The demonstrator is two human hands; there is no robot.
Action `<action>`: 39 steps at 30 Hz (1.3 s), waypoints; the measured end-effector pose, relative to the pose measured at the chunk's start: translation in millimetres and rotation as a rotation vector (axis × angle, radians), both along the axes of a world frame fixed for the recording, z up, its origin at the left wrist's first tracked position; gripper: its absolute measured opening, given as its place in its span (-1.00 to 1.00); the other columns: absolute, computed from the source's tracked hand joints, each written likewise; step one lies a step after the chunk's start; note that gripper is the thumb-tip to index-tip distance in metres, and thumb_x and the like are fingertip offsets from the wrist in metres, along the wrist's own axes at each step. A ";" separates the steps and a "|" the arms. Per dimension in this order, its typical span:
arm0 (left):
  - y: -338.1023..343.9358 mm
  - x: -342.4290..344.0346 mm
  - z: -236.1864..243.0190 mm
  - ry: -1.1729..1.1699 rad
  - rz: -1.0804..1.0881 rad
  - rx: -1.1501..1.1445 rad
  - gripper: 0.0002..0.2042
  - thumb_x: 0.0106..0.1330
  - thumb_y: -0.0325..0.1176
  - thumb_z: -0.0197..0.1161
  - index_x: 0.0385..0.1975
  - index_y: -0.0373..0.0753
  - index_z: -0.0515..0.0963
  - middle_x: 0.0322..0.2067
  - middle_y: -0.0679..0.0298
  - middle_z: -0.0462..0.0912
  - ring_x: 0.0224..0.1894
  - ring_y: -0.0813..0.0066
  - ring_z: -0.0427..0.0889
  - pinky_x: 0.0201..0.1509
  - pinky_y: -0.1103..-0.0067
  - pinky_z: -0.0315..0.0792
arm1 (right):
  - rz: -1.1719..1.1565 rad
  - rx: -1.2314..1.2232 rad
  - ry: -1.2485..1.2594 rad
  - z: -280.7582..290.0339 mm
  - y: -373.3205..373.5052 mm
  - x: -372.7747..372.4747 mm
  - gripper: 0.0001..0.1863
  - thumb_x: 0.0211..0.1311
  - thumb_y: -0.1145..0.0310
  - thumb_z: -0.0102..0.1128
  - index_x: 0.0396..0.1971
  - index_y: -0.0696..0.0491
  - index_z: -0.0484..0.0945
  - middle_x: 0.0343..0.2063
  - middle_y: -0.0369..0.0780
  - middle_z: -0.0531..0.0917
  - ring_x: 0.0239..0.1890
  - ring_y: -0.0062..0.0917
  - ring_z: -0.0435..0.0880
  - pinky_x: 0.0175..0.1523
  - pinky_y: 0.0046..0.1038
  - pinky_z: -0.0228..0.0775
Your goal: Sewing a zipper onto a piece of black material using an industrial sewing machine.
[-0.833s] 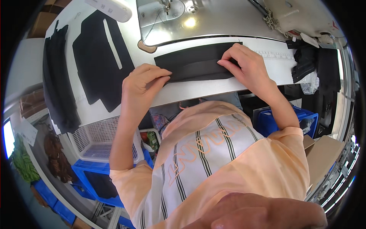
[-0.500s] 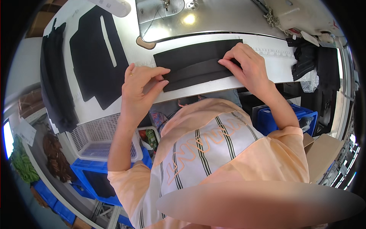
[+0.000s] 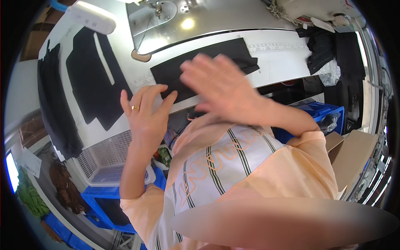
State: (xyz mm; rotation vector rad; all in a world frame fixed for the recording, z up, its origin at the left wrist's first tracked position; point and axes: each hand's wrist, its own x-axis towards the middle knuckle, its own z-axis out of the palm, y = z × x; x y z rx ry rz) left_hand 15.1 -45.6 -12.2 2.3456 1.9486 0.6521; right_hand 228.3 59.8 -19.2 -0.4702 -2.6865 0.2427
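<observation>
A black fabric piece [image 3: 225,52] lies along the front of the white table, with a strip folded over on its near side. At its left end, the thumb and forefinger of my left hand [image 3: 148,108] are bent onto the folded edge and hold it; a ring shows on one finger. My right hand [image 3: 221,87], smeared by motion, is stretched out over the middle of the piece with its fingers extended. It hides much of the fold, and whether the palm touches the cloth I cannot tell.
Left on the white table [image 3: 125,75] lie a slotted black panel [image 3: 89,79] and long black cloth pieces [image 3: 56,100]. A sewing machine's metal bed [image 3: 216,21] borders the work at the back. More black garments [image 3: 318,50] lie right. Below left sits a white basket [image 3: 106,154].
My right hand has let go of the fold's right end and swept left across the fabric, fingers stretched out. My left hand stays at the left end. The view has shifted slightly.
</observation>
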 end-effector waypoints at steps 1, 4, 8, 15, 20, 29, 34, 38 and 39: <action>-2.7 1.9 -2.1 0.073 0.008 0.037 -0.72 0.03 -0.51 0.28 -0.23 -0.10 0.71 -0.07 0.38 0.56 0.05 0.37 0.48 0.39 0.15 -0.08 | 0.075 -0.085 -0.039 -10.5 -17.4 -11.5 -0.21 0.10 0.00 0.29 0.25 0.16 0.32 0.32 -0.09 0.31 0.40 -0.24 0.20 0.42 -0.15 0.01; -11.5 5.5 -6.0 0.171 0.021 0.068 -0.73 0.06 -0.45 0.29 -0.20 -0.11 0.70 -0.02 0.41 0.55 0.15 0.39 0.44 0.44 0.05 -0.35 | 0.073 -0.209 -0.055 -14.7 -21.3 -4.2 -0.13 0.09 -0.06 0.28 0.31 0.15 0.25 0.37 -0.10 0.23 0.43 -0.25 0.15 0.44 -0.19 -0.02; -22.1 8.9 -17.3 0.292 0.070 0.070 -0.71 0.16 -0.34 0.30 -0.09 -0.07 0.67 0.06 0.40 0.54 0.27 0.28 0.36 0.43 -0.01 -0.58 | -0.118 -0.085 -0.154 -15.9 6.8 65.2 -0.06 0.02 -0.06 0.29 0.36 0.08 0.18 0.40 -0.16 0.18 0.45 -0.30 0.11 0.42 -0.17 0.03; -22.2 19.3 -20.1 0.555 0.123 0.063 -0.60 0.21 -0.17 0.32 0.04 -0.12 0.57 0.06 0.43 0.54 0.30 0.19 0.34 0.37 -0.10 -0.71 | -0.114 0.232 0.175 -35.0 22.2 111.0 -0.61 -0.08 0.31 0.41 -0.15 -0.02 0.61 0.08 -0.30 0.59 0.28 -0.33 0.41 0.39 -0.04 0.00; 0.0 29.8 -14.5 0.553 0.266 0.052 -0.58 0.32 -0.01 0.22 0.05 -0.13 0.58 0.06 0.46 0.57 0.26 0.22 0.41 0.37 -0.10 -0.69 | 0.142 -0.044 0.283 -29.7 -14.7 92.7 -0.83 0.01 0.44 0.30 -0.34 0.06 0.57 -0.23 -0.25 0.58 0.07 -0.28 0.54 0.33 -0.05 0.13; 39.6 33.6 -10.7 0.421 0.253 0.007 -0.58 0.34 -0.12 0.22 0.14 -0.14 0.53 0.19 0.47 0.53 0.41 0.30 0.23 0.43 -0.04 -0.38 | -0.661 0.334 -0.139 27.8 87.0 242.9 -0.83 0.06 0.48 0.23 -0.30 0.07 0.65 -0.35 -0.23 0.59 -0.29 -0.33 0.57 -0.17 -0.36 0.47; 79.1 5.0 -7.0 0.450 0.062 -0.052 -0.57 0.42 -0.15 0.09 0.25 -0.09 0.42 0.29 0.43 0.36 0.47 0.28 0.04 0.45 0.00 -0.26 | -0.595 0.385 -0.318 21.8 146.6 331.9 -0.73 0.10 0.52 0.20 -0.15 0.09 0.64 -0.26 -0.22 0.61 -0.20 -0.32 0.61 -0.09 -0.38 0.51; 79.6 -2.5 -12.0 0.442 0.035 -0.056 -0.56 0.39 -0.17 0.13 0.25 -0.09 0.41 0.29 0.41 0.32 0.44 0.25 0.10 0.45 -0.02 -0.21 | -0.603 0.176 -0.180 21.2 152.8 348.3 -0.75 0.18 0.53 0.18 -0.12 0.10 0.64 -0.20 -0.20 0.63 -0.16 -0.31 0.62 -0.07 -0.39 0.49; 78.9 -1.8 -11.8 0.388 0.030 -0.064 -0.54 0.33 -0.20 0.21 0.23 -0.08 0.42 0.28 0.43 0.33 0.42 0.25 0.14 0.43 -0.04 -0.17 | -0.605 0.166 -0.151 25.1 155.0 351.6 -0.76 0.22 0.54 0.16 -0.11 0.11 0.63 -0.20 -0.19 0.64 -0.21 -0.34 0.64 -0.11 -0.46 0.49</action>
